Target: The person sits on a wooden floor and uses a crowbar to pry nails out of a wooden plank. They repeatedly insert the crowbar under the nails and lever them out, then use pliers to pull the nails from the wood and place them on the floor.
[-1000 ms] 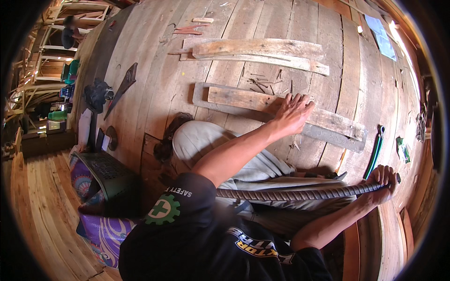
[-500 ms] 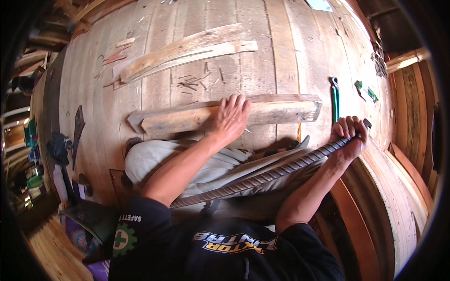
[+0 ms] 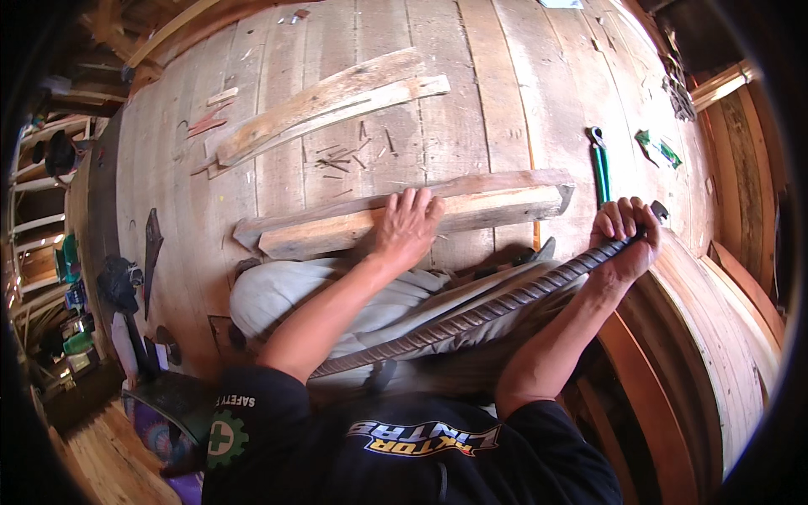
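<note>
Dark ribbed metal first: it's a long, thick bar (image 3: 471, 321) running on a slant across the lap, over the grey trousers (image 3: 290, 290). The right hand (image 3: 625, 240) has its grip clamped round the bar's upper end, with a blunt tip poking out past the fist. Can't see the other end, it's hidden behind the left arm.

Left hand (image 3: 406, 225) is over on the wood. It's got its grip on the front plank (image 3: 497, 210), fingers bent over the upper edge, though the thumb's out of sight. That plank is tilted, with a pale long edge and a greyer face, and it sits right up against a rear plank (image 3: 505, 183) on the floor (image 3: 471, 126), just beyond the knees.

Rest of the floor is pretty busy. Loose nails (image 3: 338, 156) are scattered a bit further out, then a pair of pale boards (image 3: 328, 94) lying next to each other. Off past the right hand you've got green-handled pincers (image 3: 601, 168) and a crumpled green packet (image 3: 661, 150). Well over to the left there's a dark tapered blade (image 3: 152, 252), with some black bundle (image 3: 120, 282) near it.
</note>
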### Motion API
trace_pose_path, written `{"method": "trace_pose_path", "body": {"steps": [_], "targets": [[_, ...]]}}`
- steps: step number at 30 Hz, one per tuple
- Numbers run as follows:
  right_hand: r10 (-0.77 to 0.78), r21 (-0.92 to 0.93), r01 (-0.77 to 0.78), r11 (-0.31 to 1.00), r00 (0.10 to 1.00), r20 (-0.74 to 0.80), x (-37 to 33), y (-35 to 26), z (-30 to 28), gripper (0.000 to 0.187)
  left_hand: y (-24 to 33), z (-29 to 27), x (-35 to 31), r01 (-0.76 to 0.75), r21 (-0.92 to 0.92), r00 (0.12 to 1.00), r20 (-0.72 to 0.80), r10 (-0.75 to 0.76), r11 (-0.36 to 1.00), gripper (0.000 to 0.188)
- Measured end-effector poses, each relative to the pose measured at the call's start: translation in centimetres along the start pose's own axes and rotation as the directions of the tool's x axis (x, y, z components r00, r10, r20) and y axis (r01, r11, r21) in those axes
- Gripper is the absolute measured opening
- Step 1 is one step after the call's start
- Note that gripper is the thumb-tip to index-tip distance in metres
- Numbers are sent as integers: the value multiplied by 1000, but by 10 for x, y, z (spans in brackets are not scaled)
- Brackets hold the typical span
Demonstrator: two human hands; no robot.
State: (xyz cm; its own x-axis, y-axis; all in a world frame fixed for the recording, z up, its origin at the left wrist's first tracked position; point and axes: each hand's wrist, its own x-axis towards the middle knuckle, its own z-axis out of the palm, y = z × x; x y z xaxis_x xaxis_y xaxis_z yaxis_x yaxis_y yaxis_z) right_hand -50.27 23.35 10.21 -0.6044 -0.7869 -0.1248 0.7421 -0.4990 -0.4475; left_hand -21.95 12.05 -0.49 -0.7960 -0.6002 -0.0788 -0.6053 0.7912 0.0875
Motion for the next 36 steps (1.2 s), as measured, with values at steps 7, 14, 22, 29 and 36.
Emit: {"method": "trace_pose_path", "body": {"steps": [7,14,22,29,36], "targets": [[-57,-57,52,997,993,-107,-6,0,1,14,-15,-13,11,13,-75,999,-28,-15,997,65],[-100,-81,93,992,991,-91,3,-3,-9,15,-37,-24,55,102,-278,994,-13,-110,955,64],[-48,-85,37,996,991,-124,3,0,-6,23,-42,-30,42,90,-215,994,-41,-101,972,70],[-90,-84,83,993,993,-76,-1,-3,-11,17,-10,-69,-33,69,-691,973,205,103,720,65],[16,-70,-12,998,998,56,3,0,-18,25,27,-95,-120,217,-803,953,298,60,555,52]]}}
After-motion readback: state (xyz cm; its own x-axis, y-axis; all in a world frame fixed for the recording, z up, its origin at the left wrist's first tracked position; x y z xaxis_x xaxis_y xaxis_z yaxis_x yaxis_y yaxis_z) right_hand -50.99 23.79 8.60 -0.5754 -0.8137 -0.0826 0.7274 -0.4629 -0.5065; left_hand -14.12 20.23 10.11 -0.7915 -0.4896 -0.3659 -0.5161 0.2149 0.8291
